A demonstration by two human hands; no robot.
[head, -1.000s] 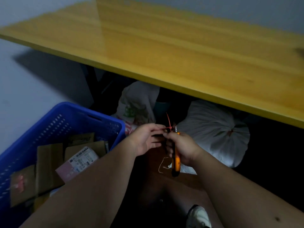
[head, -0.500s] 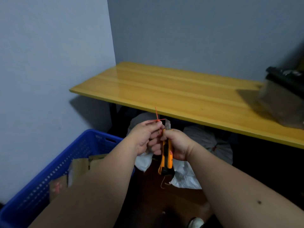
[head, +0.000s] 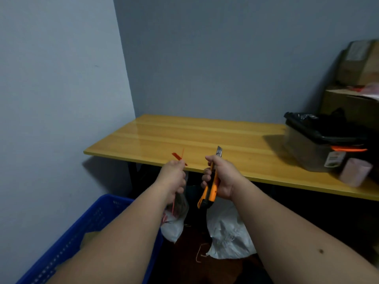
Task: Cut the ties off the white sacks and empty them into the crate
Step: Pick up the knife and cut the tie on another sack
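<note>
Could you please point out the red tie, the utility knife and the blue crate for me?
red tie (head: 178,157): head view, on the strip above the left hand's pinch.
utility knife (head: 209,192): head view, on the orange handle below the right hand.
blue crate (head: 93,219): head view, on its perforated wall.

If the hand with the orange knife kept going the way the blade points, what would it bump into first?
Probably the yellow table. The right hand holds the knife with its blade aimed up and away, toward the tabletop's front edge. Depth is hard to judge, so it might pass above it toward the grey wall.
</note>
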